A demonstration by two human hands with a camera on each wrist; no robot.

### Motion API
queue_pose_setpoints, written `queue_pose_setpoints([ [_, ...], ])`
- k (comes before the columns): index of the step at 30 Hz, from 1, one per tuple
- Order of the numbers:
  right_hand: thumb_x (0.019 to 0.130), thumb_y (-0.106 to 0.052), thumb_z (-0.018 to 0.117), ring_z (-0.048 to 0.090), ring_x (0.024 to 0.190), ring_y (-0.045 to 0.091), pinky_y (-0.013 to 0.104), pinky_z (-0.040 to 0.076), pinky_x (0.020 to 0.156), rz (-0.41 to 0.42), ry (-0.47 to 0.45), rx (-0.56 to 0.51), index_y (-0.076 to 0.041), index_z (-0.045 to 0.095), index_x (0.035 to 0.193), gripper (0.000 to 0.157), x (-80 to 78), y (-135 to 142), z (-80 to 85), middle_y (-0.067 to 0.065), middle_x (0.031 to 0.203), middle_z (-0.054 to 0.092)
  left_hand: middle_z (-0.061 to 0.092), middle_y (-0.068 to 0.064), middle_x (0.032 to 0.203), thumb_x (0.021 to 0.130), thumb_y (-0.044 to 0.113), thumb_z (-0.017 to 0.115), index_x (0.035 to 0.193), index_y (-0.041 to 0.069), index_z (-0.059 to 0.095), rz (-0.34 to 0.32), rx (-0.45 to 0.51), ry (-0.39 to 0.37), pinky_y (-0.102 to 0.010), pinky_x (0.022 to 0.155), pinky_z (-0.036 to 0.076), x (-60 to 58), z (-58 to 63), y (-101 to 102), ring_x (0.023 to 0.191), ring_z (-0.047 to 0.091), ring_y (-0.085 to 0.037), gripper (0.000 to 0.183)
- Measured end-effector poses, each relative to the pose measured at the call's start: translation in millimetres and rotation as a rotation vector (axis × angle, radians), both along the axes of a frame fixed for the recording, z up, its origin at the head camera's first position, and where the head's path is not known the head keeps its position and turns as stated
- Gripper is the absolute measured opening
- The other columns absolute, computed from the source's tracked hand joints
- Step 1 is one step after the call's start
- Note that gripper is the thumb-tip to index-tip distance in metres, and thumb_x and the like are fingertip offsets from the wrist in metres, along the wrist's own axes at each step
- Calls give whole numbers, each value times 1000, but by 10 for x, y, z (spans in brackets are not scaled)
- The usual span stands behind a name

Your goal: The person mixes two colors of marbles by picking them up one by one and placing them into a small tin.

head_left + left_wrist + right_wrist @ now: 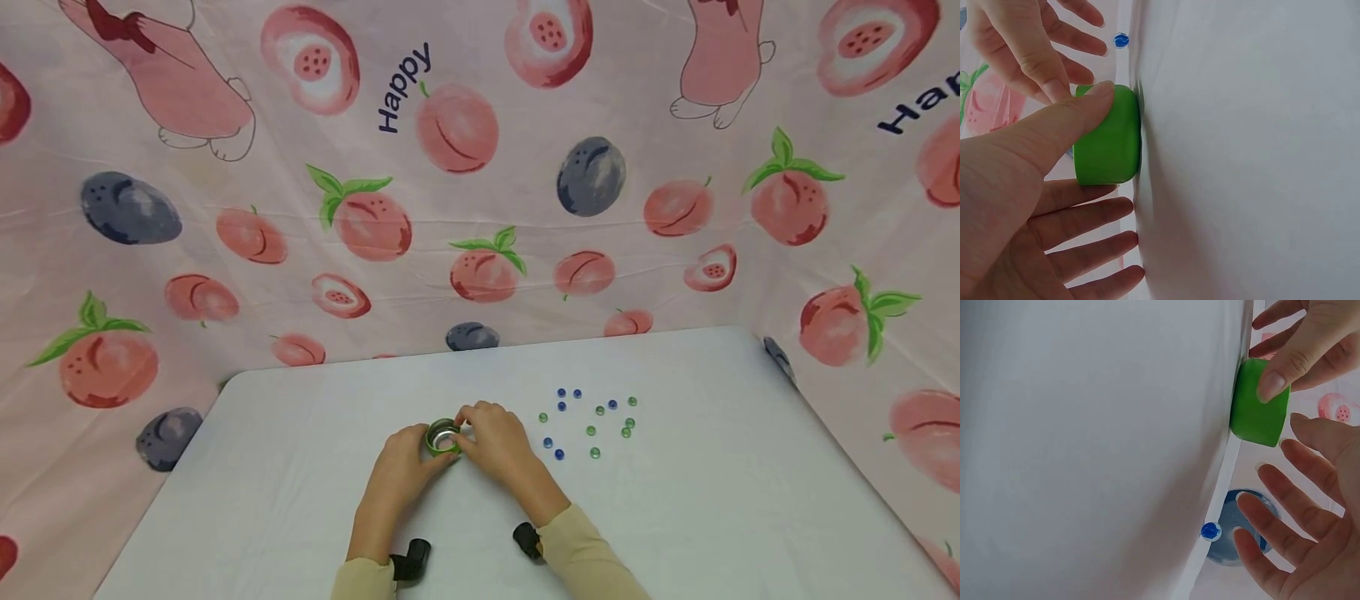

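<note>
Left hand has a narrow hold on the green cup — thumb across its near wall, index finger along the left side, your other fingers spread loose past it. Right hand is at the cup's right rim, fingers loosely extended; you show thumb and index tips close together there, but I can't tell whether they touch the rim or hold something small. Cup stands upright on the white table, mouth up, silvery inside, between your two hands. Round from above, so no long axis to line up; from the side it looks wider than tall.

Key relation: blue beads and green beads lie scattered to the right of the cup, beyond your right hand, so that hand sits between cup and beads and is clearly the nearer one. Closest are one green and one blue, just past your right knuckles; the rest spread farther right — your left hand is well apart from all of them.
</note>
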State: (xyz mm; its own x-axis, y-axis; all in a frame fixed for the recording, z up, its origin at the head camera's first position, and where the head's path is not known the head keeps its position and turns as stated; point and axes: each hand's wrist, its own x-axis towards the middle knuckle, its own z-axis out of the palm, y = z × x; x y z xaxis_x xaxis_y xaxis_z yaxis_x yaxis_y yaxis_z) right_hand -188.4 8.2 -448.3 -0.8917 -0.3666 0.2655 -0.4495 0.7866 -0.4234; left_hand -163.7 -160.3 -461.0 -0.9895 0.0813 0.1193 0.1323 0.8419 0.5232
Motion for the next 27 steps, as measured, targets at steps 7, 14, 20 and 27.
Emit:
queue_pose_setpoints([
  [7,89,-29,78,66,82,19,30,52,65,-1,11,-27,-15,74,102,19,1,50,47,5,94,72,71,-14,103,83,30,83,110,-3,68,3,-7,-9,-48,86,54,6,4,-2,99,67,-29,45],
  [14,89,-29,77,67,84,19,31,54,67,-26,26,-11,-17,74,102,18,-2,113,62,2,94,71,69,-11,96,81,31,84,104,-1,69,14,-83,15,-47,77,56,8,9,20,91,67,-27,42],
  [20,90,-28,77,66,83,20,33,54,68,-32,19,1,-16,74,103,18,-6,214,99,2,93,70,68,-9,89,82,35,83,96,1,68,11,-142,47,-46,71,55,25,-14,-18,85,67,-28,39],
  [27,90,-26,76,64,83,20,35,53,68,-65,-39,-9,-12,74,105,21,-35,358,138,6,99,71,68,-13,91,83,35,82,98,-1,68,-18,-190,52,-48,74,56,52,9,-65,87,67,-31,42],
])
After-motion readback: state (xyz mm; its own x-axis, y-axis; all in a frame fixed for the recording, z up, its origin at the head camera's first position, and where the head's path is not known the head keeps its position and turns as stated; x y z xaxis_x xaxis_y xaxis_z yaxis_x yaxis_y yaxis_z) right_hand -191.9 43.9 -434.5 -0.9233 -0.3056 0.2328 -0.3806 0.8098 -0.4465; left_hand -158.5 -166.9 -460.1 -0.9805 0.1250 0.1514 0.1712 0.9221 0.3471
